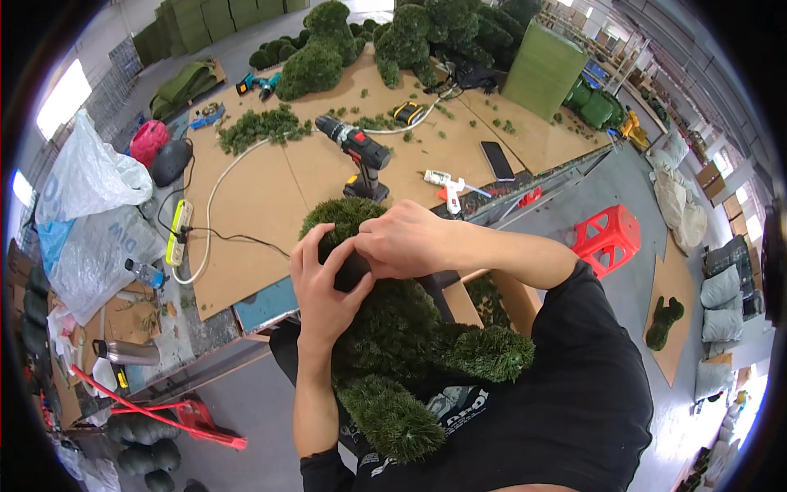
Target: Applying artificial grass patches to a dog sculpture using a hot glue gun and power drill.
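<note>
A bear-like figure covered in green artificial grass [389, 328] rests in my lap, its limbs toward me and its head near the table edge. A dark, bare rounded patch [352, 272] shows on the head between my hands. My left hand [325, 283] curves around the left side of that patch, thumb and fingers gripping the figure's head. Against the patch from the right, my right hand [402, 240] is closed with its fingertips pinched together beside my left fingers. Whatever the right fingertips hold is hidden.
On the table [270, 189] stand a cordless drill [361, 156], a white glue gun [447, 187] and a phone [497, 161]. A power strip [179, 234] and cables lie left. Grass-covered shapes [311, 70] sit at the back. A red stool [607, 239] stands right; an open cardboard box [518, 299] is beside me.
</note>
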`<state>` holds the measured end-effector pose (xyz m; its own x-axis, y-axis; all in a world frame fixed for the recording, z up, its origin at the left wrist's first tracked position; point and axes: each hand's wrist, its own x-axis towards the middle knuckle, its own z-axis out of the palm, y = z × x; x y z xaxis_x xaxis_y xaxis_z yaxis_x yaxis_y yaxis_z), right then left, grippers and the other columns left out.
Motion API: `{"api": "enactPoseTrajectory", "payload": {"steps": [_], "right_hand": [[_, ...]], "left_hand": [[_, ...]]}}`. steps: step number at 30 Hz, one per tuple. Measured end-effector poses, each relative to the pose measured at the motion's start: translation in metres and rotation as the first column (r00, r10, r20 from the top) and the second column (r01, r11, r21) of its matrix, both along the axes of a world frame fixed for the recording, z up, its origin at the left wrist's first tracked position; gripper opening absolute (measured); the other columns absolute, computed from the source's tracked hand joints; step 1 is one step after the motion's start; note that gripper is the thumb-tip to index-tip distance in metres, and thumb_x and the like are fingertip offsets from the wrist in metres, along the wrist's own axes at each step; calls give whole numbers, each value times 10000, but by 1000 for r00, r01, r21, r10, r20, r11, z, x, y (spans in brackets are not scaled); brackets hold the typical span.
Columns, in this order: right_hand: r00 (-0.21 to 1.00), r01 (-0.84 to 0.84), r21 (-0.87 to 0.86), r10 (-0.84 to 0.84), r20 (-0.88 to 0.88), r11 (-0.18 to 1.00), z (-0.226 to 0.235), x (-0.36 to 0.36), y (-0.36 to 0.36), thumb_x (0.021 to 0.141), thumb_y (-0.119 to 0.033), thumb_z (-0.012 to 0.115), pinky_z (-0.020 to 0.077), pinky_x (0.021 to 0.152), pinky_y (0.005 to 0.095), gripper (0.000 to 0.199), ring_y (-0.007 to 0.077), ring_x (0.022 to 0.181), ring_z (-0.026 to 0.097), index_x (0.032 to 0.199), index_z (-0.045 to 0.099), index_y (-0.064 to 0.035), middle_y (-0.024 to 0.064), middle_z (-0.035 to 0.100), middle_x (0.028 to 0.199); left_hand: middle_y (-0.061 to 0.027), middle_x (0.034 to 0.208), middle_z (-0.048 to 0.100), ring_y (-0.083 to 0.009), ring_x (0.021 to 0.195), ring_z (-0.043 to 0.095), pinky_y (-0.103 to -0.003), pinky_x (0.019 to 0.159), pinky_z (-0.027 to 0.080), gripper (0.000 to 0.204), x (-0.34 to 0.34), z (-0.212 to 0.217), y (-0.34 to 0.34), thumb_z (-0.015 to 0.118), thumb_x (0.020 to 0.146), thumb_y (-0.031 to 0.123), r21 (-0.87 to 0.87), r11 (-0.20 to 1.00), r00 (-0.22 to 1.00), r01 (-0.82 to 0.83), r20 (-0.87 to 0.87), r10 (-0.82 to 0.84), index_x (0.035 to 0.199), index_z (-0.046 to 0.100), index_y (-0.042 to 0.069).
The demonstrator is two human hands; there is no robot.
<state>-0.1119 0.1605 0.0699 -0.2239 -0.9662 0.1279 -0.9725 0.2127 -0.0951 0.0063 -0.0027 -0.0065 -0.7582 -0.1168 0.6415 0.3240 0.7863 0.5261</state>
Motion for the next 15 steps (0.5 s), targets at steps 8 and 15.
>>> {"api": "enactPoseTrajectory", "payload": {"steps": [8, 15], "right_hand": [[938, -244, -419, 323, 129, 875, 68, 47, 0, 810, -189, 744, 536, 595, 426, 174, 328, 699, 668, 840, 622, -68, 108, 628, 785], [918, -347, 222, 378, -120, 911, 164, 114, -16, 756, -230, 702, 551, 656, 432, 232, 324, 745, 680, 916, 694, -62, 113, 704, 909]], "left_hand": [[-108, 1431, 552, -349, 1316, 475, -481, 1104, 384, 396, 0, -5, 2, 843, 768, 269, 75, 995, 997, 67, -41, -64, 1126, 742, 134], [-113, 1414, 553, -352, 1295, 484, -474, 1085, 406, 573, 3, 0, 5, 927, 655, 248, -20, 999, 999, -34, 15, 34, 1201, 760, 194]]}}
